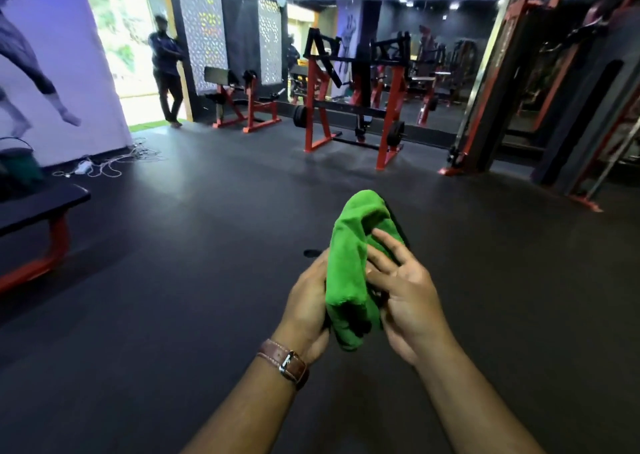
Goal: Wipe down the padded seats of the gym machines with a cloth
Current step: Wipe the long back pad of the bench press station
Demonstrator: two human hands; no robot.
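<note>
We're standing on the dark rubber floor (207,280), both hands out front at waist level, bunching the green microfiber cloth (349,273) between them. The cloth is in the air, not on any pad.

Left hand (306,310) grips the cloth's left side from behind, fingers wrapped out of sight; a brown leather watch strap (284,363) sits on that wrist. Right hand (405,297) has its thumb pinching the lower fold, while its other fingers (384,245) lie fairly straight across the front of the cloth. The upper part of the cloth stands up above both hands, the lower end hangs between the palms.

Nearest padded seat: black flat bench (38,207) on a red frame, at the left edge, well apart from us. Farther off, by the mirror wall: a red plate-loaded machine (353,103), and left of it a red-framed bench with a black pad (239,100). Cable tower (491,83) on the right.

A person (166,69) leans, arms folded, at the bright doorway. White cables and a power strip (104,162) lie on the floor by the left wall, a green bucket (19,162) near them.
</note>
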